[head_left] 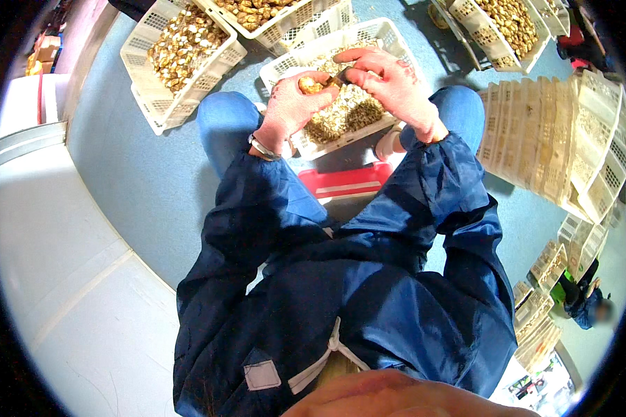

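My left hand [290, 108], in a pinkish glove, is closed around a golden-brown, rounded piece that looks like a mushroom [309, 85]. Close beside it, my gloved right hand [396, 89] has thumb and fingers pinched together at a small dark object [340, 76], whose kind I cannot make out. The two hands almost meet above a white perforated plastic basket [395, 40] on the floor between my legs. Pale and brown small pieces [348, 115] fill the basket, partly covered by my hands.
Crates of brown mushrooms stand at the far left [238, 54], far middle [285, 29] and far right [528, 61]. Stacked crates [528, 132] rise beside my right knee. A red-and-white object [348, 182] sits between my legs. Another person [586, 306] is at the lower right.
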The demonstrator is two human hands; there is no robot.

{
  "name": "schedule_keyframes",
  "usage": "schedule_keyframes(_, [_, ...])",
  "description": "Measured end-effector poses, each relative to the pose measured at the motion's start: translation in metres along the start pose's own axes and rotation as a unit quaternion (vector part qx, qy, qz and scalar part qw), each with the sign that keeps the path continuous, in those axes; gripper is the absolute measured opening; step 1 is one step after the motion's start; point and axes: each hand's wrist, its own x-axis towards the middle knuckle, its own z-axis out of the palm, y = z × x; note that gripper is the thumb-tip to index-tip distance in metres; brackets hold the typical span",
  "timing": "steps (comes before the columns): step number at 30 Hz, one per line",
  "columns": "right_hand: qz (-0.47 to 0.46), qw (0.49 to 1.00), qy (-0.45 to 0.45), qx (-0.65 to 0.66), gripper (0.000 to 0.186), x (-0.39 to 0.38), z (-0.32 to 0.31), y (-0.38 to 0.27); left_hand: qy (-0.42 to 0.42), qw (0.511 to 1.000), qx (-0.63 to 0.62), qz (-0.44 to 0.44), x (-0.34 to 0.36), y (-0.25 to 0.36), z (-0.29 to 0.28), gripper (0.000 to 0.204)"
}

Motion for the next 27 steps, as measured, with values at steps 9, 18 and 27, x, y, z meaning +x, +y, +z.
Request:
schedule_keyframes(9, [0.069,0.996,0.002,0.064,0.020,-0.002,-0.004,-0.008,-0.073,0.988,-0.129,-0.049,0.003,-0.004,-0.008,0.039])
schedule_keyframes(18, [0.064,0.993,-0.007,0.104,0.028,-0.003,-0.019,-0.016,-0.160,0.983,-0.085,0.008,0.007,-0.027,-0.024,0.039])
schedule_keyframes(27, [0.021,0.988,0.006,0.154,0.026,-0.005,-0.020,-0.016,-0.223,0.951,-0.211,-0.025,-0.003,-0.007,-0.014,0.031])
